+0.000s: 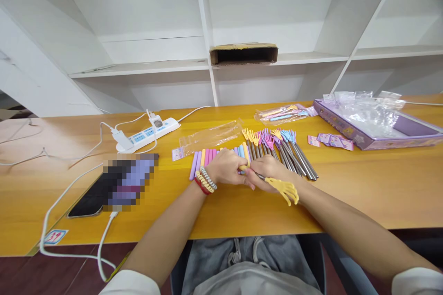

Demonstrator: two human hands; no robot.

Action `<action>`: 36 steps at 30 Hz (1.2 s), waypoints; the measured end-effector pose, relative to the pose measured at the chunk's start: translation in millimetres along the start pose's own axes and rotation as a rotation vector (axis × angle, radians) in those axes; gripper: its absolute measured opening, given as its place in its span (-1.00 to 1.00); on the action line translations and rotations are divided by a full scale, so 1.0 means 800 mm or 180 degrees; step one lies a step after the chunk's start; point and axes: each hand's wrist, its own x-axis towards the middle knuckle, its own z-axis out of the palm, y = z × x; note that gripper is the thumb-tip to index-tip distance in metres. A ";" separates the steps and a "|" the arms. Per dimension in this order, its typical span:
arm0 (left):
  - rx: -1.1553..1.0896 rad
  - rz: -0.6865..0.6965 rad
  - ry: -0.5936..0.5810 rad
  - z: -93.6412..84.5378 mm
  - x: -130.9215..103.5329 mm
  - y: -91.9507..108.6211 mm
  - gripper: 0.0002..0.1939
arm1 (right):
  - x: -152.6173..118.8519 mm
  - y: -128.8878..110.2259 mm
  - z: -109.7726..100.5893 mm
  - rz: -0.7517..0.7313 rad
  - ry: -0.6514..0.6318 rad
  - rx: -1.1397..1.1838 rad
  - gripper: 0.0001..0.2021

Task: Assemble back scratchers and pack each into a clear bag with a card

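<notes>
Head view: my left hand (224, 166) is curled round the smooth handle (244, 167) of a yellow back scratcher (284, 188), my right hand (266, 167) round its metal shaft (260, 176), over the desk (363, 184). They partly hide a row of pastel tubes (193, 166). Beside these lie metal rods (306, 161) with splayed plastic claws (289, 136); beyond, a crinkled clear bag (211, 138). A purple tray (341, 124) heaped with filmy bags (370, 113) sits far right, a white power strip (148, 137) left.

White power strip (148, 136) near dark device (92, 193); cardboard box (244, 46) on shelf (311, 58)
</notes>
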 end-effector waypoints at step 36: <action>0.0073 -0.0173 0.0495 0.012 -0.004 0.013 -0.59 | -0.002 0.013 0.022 0.0952 0.0517 0.0923 -0.49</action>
